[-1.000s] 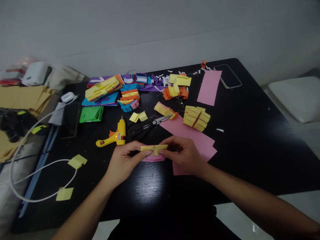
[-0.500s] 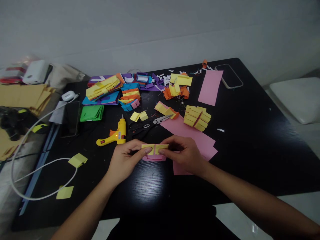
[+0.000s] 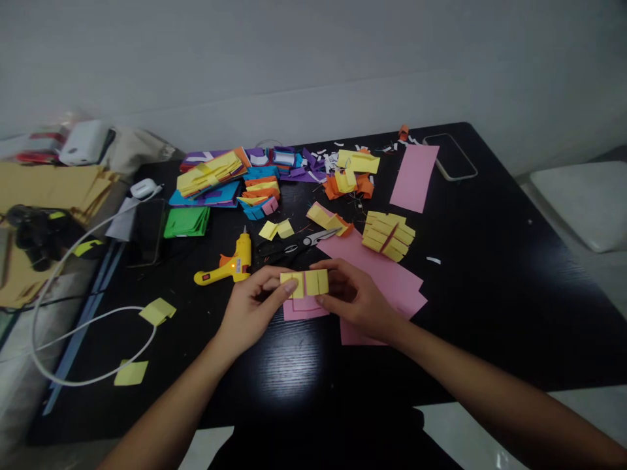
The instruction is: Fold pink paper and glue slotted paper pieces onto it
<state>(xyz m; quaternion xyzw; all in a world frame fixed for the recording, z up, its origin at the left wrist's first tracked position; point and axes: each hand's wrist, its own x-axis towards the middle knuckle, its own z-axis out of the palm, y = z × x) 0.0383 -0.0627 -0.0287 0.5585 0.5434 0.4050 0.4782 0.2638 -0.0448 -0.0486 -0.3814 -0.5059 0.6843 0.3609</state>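
Observation:
Between my two hands is a small folded yellow and pink paper piece, with a pink part hanging below its yellow strips. My left hand pinches its left end, thumb on the front. The right end is gripped by my right hand, fingers behind and thumb at the lower edge. Pink sheets lie beside and under my right hand. Just beyond my left hand rests a yellow glue gun. Scissors lie past the held piece, near a slitted yellow paper piece.
Stacked yellow paper strips, green paper and paper scraps lie along the back of the black table. A phone and white cable are at the left. A phone case lies back right.
The held piece has tilted, so more of its yellow face shows, and it sits slightly higher. Both hands keep their hold. The whole view has shifted a little.

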